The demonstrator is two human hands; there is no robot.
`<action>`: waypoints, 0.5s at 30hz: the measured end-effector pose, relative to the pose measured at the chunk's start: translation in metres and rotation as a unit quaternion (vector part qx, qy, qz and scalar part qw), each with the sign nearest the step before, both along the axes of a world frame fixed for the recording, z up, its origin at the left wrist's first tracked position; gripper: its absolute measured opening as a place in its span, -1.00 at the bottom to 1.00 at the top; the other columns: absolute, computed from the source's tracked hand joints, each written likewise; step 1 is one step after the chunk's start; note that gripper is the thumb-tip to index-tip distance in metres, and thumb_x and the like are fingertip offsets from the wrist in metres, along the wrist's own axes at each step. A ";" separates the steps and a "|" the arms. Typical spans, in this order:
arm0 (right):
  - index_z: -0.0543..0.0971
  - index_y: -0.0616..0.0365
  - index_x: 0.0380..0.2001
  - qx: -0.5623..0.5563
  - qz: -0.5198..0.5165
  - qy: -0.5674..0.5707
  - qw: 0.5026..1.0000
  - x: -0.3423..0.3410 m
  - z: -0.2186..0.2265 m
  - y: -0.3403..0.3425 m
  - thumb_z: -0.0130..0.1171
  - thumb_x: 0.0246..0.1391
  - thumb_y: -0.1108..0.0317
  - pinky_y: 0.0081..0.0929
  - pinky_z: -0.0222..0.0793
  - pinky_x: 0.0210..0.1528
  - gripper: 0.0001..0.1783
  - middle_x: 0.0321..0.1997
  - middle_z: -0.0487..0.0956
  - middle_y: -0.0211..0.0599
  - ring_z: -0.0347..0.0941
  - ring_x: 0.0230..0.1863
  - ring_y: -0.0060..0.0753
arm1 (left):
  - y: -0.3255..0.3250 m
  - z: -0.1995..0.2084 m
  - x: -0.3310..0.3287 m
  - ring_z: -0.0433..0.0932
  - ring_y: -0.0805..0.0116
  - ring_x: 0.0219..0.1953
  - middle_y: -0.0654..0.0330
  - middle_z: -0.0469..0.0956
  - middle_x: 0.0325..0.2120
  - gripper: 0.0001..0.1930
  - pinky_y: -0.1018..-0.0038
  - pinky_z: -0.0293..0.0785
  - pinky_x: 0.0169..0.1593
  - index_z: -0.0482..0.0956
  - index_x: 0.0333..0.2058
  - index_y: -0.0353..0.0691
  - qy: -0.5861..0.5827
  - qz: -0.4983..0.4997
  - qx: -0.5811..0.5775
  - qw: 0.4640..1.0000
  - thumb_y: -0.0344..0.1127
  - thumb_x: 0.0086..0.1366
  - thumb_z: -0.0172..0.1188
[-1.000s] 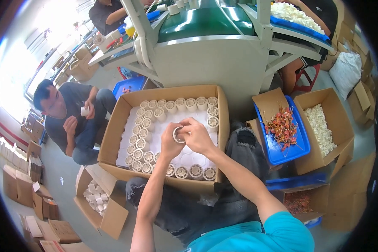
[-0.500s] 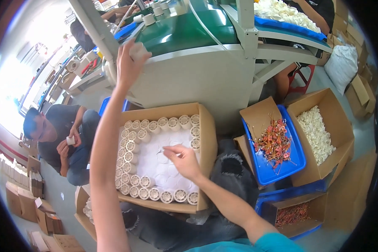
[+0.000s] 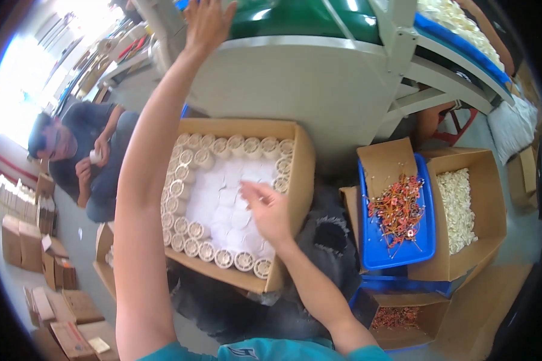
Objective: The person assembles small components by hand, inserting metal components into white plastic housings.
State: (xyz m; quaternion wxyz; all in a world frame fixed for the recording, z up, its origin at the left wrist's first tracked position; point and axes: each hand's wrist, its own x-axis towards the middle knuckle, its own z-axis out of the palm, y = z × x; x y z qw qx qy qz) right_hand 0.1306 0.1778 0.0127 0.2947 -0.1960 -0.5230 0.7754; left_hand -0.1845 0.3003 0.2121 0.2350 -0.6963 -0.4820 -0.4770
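Risen higher since half a second ago: left hand (image 3: 208, 24), now at the top edge of the frame, fingers spread and empty, over the pale machine frame (image 3: 295, 90) below the green belt (image 3: 295, 18). Shifted slightly right and lower: right hand (image 3: 268, 210), hovering over the white middle of the cardboard box (image 3: 304, 174) at frame centre.

Fingers of the right hand loosely apart and blurred; cannot tell whether anything small sits pinched between them. Round white caps (image 3: 223, 259) standing in rows along the box's left, top and lower walls, middle bare.

Judged from this: best to keep the box level on the lap, set each cap upright and touching its neighbour, and fill from the walls inward. Best also to bring the raised arm down wide of the left-hand row, since that forearm crosses right above it.

Right of the box: blue tray (image 3: 373, 240) with red and orange wired parts (image 3: 397, 210), then a carton of white pieces (image 3: 457, 207), both within reach and clear of the arms. At the lower right, another carton of red parts (image 3: 403, 316). Left of centre, a seated person (image 3: 84, 150) holding something small and white; small cartons (image 3: 18, 228) beyond at the left edge.
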 end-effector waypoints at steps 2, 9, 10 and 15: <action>0.65 0.31 -0.13 -0.050 -0.040 0.008 0.998 0.004 0.002 0.013 0.18 0.22 0.34 -0.63 0.40 -0.33 -0.74 -0.31 0.64 -0.36 0.50 -0.35 -0.63 | -0.022 -0.027 0.061 0.31 -0.14 0.19 0.01 0.38 0.16 -0.42 0.07 0.17 0.27 0.32 0.18 -0.22 0.145 0.362 0.038 0.920 -0.22 0.22 0.27; 0.63 0.29 -0.13 -0.121 -0.182 0.077 0.973 0.017 0.010 0.042 0.16 0.27 0.26 -0.65 0.38 -0.45 -0.70 -0.41 0.61 -0.36 0.49 -0.45 -0.61 | -0.156 -0.229 0.168 0.18 -0.22 0.27 -0.11 0.19 0.23 -0.21 -0.04 0.15 0.30 0.17 0.29 -0.08 -0.013 0.125 -0.392 0.911 -0.26 0.08 0.31; 0.63 0.29 -0.14 -0.075 -0.212 0.067 0.972 0.020 0.011 0.044 0.16 0.27 0.26 -0.65 0.38 -0.45 -0.71 -0.42 0.61 -0.37 0.48 -0.46 -0.62 | -0.161 -0.239 0.184 0.22 -0.22 0.25 -0.11 0.07 0.32 -0.13 -0.05 0.20 0.27 0.07 0.34 -0.04 -0.046 0.109 -0.419 0.900 -0.27 0.07 0.32; 0.64 0.32 -0.15 0.084 -0.248 0.074 0.962 0.046 0.026 0.046 0.16 0.26 0.33 -0.67 0.39 -0.42 -0.74 -0.40 0.61 -0.40 0.47 -0.44 -0.65 | -0.165 -0.288 0.220 0.41 -0.20 0.12 -0.17 -0.08 0.39 -0.07 -0.02 0.38 0.13 0.03 0.37 -0.04 0.000 0.134 -0.466 0.875 -0.33 0.04 0.31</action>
